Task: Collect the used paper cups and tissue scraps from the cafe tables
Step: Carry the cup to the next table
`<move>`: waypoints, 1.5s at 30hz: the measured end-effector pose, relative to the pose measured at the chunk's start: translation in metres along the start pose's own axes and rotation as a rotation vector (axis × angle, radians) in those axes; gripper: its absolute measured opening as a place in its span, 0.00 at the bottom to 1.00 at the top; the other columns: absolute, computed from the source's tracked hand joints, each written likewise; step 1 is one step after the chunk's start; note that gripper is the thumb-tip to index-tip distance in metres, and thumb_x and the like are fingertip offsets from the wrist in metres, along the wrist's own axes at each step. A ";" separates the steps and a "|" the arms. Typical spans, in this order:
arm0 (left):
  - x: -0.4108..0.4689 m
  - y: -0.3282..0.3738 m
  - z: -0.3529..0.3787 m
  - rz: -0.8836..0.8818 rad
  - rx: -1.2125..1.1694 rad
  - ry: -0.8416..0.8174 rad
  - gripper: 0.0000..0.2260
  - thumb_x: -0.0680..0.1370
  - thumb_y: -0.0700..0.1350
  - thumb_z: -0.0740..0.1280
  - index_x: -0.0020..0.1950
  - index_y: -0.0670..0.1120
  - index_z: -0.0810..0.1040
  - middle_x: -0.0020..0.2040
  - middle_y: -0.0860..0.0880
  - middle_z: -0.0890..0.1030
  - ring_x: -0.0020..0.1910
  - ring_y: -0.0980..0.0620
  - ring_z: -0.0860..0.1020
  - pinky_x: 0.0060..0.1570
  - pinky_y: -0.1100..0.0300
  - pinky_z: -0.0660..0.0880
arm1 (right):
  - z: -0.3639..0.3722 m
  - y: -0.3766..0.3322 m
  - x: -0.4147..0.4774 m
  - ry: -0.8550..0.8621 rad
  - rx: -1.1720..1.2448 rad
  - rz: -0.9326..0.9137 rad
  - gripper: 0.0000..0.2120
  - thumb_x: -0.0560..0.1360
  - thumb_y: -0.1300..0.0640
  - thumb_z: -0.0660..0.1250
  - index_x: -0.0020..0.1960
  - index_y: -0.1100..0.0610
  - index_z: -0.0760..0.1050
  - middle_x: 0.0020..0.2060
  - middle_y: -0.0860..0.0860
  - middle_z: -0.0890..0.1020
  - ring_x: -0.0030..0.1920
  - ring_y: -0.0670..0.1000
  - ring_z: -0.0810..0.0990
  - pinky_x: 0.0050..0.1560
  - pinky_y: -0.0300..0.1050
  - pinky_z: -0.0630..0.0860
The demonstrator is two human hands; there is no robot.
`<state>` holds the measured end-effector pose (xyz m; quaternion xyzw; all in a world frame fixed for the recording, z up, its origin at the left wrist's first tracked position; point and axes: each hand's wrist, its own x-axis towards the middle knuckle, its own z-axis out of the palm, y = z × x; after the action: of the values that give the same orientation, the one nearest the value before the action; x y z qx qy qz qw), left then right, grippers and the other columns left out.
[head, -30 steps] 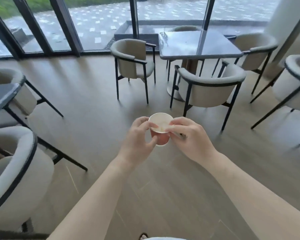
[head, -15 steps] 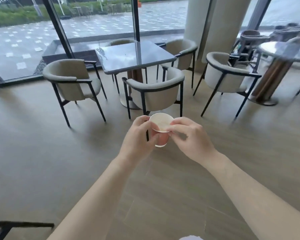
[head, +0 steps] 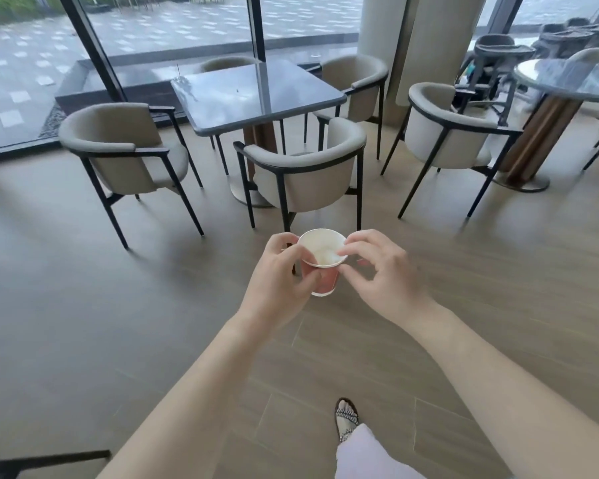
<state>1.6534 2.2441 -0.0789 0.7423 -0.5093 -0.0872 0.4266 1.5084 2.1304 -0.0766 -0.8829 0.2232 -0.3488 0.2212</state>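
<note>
- I see the left hand curled around the red side of the paper cup, gripping it.
- The cup is held mouth up in the air above the wooden floor, in front of a grey chair.
- The right hand pinches the cup's rim on the right side between thumb and forefinger.

Soft window daylight (tabletop glare), edges warped.

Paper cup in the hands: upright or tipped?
Upright: the paper cup has its open mouth up and base down, gripped by the left hand, rim pinched by the right hand.
</note>
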 end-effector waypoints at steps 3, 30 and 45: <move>0.016 -0.021 -0.008 -0.026 0.021 0.006 0.05 0.72 0.48 0.71 0.44 0.50 0.77 0.56 0.55 0.69 0.51 0.60 0.70 0.50 0.64 0.70 | 0.023 0.004 0.021 -0.034 0.029 0.011 0.05 0.69 0.59 0.72 0.44 0.53 0.80 0.48 0.48 0.78 0.44 0.43 0.76 0.44 0.38 0.76; 0.386 -0.263 -0.062 -0.226 0.008 0.042 0.06 0.70 0.49 0.70 0.45 0.52 0.78 0.57 0.56 0.72 0.54 0.68 0.70 0.50 0.75 0.68 | 0.257 0.150 0.412 -0.258 0.162 -0.004 0.05 0.68 0.57 0.73 0.43 0.52 0.80 0.50 0.49 0.74 0.48 0.46 0.76 0.47 0.45 0.76; 0.657 -0.466 -0.167 -0.186 0.061 0.025 0.06 0.72 0.43 0.70 0.46 0.52 0.79 0.54 0.60 0.72 0.54 0.60 0.73 0.53 0.65 0.71 | 0.449 0.189 0.697 -0.225 0.191 0.018 0.05 0.69 0.60 0.72 0.45 0.54 0.82 0.49 0.49 0.79 0.47 0.47 0.77 0.47 0.47 0.77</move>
<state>2.3716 1.8438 -0.1115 0.8002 -0.4352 -0.1016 0.4000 2.2417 1.7017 -0.1154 -0.8894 0.1704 -0.2652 0.3310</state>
